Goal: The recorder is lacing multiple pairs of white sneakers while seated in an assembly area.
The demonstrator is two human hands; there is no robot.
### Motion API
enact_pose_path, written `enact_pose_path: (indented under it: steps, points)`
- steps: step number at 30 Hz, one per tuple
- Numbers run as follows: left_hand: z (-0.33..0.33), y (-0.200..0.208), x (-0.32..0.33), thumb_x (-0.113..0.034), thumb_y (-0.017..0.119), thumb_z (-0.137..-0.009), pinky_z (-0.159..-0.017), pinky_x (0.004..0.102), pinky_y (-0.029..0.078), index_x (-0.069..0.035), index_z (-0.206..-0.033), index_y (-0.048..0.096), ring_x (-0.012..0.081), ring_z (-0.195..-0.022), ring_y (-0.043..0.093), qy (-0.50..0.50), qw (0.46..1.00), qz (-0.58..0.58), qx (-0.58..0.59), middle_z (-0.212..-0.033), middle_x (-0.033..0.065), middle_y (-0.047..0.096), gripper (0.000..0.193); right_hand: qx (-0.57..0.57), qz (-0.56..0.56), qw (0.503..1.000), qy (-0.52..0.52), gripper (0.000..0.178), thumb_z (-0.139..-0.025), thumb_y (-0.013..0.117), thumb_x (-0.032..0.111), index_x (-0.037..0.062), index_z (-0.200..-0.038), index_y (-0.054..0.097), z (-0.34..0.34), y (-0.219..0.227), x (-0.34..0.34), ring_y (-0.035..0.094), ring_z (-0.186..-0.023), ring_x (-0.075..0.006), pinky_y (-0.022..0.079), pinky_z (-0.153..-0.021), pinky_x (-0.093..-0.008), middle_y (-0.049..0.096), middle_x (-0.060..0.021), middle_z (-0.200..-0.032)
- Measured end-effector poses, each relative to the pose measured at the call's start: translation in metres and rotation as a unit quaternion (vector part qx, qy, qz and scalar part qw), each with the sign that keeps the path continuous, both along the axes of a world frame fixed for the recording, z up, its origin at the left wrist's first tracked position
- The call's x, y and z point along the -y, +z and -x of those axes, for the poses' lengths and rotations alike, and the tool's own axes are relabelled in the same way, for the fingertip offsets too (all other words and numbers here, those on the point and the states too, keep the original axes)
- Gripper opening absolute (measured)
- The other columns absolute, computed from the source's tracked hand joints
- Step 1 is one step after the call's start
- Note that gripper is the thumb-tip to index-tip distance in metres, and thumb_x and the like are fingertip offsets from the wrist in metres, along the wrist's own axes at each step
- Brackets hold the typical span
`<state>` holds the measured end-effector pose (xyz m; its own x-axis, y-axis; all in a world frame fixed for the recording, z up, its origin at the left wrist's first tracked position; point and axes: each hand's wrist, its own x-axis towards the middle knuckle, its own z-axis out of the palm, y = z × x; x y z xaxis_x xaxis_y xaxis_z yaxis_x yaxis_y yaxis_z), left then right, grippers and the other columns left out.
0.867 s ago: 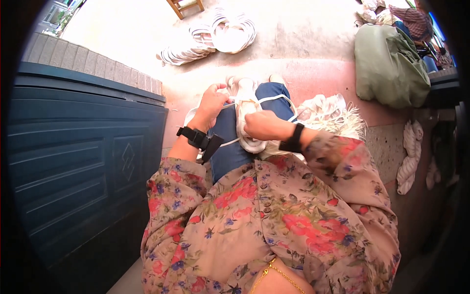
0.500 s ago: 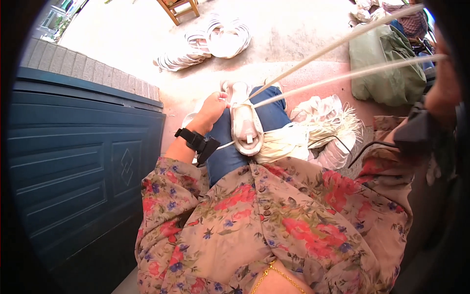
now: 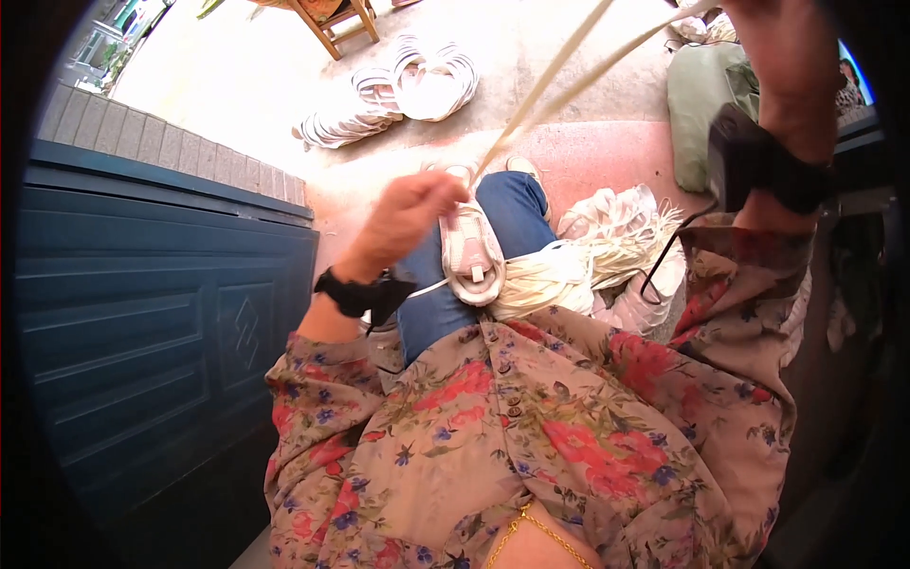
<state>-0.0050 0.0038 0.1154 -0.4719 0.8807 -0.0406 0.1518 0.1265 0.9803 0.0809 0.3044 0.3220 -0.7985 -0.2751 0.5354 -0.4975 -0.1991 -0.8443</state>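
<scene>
A white and pale pink shoe (image 3: 471, 248) rests on my lap with its heel opening toward me. My left hand (image 3: 409, 220) is at the shoe's far part, its fingers curled and blurred by motion; what they pinch is hidden. From the shoe's front, two long strands of white shoelace (image 3: 555, 87) run up to the right. My right hand (image 3: 785, 57), raised at the upper right and partly cut off by the picture's top edge, has the strands at its fingers. Beside the shoe, a bundle of cream laces (image 3: 545, 275) drapes over my right thigh.
Bundled white shoes or shoe parts (image 3: 422, 85) lie on the floor ahead. Clear plastic wrapping (image 3: 611, 213) is at my right, with a green sack (image 3: 706, 114) beyond. A blue panelled door (image 3: 142, 303) stands at my left. A wooden stool (image 3: 341, 28) is at the top.
My right hand has swung forward and inward, steepening the lace strands. My left hand has shifted slightly right, over the shoe's far part.
</scene>
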Motion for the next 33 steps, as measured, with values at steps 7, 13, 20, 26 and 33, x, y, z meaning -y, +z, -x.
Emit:
enact_pose_path:
  steps: [7,13,20,26,33]
  points:
    - [0.024,-0.005,0.055,-0.019,0.047,-0.092,-0.060,0.0242,0.041,-0.001,-0.081,0.053,0.0076,-0.053,0.040,0.136,0.973,-0.063,0.176,-0.058,-0.0026,0.041,0.022,0.161,0.364,0.811,-0.428,0.012,-0.084,0.037,0.003,0.0018,-0.073,0.041,-0.062,-0.050,-0.090,0.040,-0.069,-0.0160,0.037,-0.071,-0.0292,0.039,-0.0061,-0.073]
    - [0.081,0.015,0.104,-0.016,0.047,-0.091,-0.056,0.0251,0.036,-0.003,-0.085,0.053,0.0105,-0.054,0.038,0.254,0.924,-0.189,0.212,-0.055,-0.0009,0.036,0.016,0.178,0.351,0.897,-0.202,0.013,-0.084,0.039,0.008,-0.0014,-0.079,0.046,-0.102,-0.143,-0.191,0.043,-0.073,-0.0194,0.037,-0.075,-0.0336,0.045,-0.0098,-0.079]
    - [0.146,0.031,0.246,-0.016,0.043,-0.092,-0.052,0.0254,0.029,-0.005,-0.094,0.050,0.0096,-0.052,0.032,0.452,0.808,-0.312,0.214,-0.059,-0.0020,0.035,0.013,0.338,-0.130,0.825,-0.434,0.026,-0.084,0.049,0.012,-0.0030,-0.105,0.055,-0.061,-0.248,-0.036,0.052,-0.061,-0.0084,0.043,-0.056,-0.0215,0.058,-0.0035,-0.072]
    - [0.067,-0.065,0.116,-0.009,0.048,-0.083,-0.048,0.0181,0.032,0.004,-0.098,0.057,0.0049,-0.051,0.038,0.313,0.937,0.045,0.148,-0.059,-0.0034,0.045,0.021,0.408,-0.201,0.866,-0.208,0.020,-0.086,0.051,0.019,0.0013,-0.085,0.061,-0.039,-0.321,0.092,0.057,-0.061,-0.0126,0.045,-0.056,-0.0273,0.060,-0.0054,-0.067]
    - [-0.012,-0.101,0.031,-0.014,0.056,-0.081,-0.060,0.0246,0.044,0.003,-0.085,0.064,0.0118,-0.066,0.058,0.159,0.949,0.248,-0.111,-0.068,0.0079,0.063,0.019,0.280,-0.408,0.815,-0.303,0.024,-0.084,0.044,0.021,0.0026,-0.083,0.059,-0.025,-0.346,0.133,0.057,-0.078,-0.0364,0.044,-0.070,-0.0442,0.060,-0.0194,-0.082]
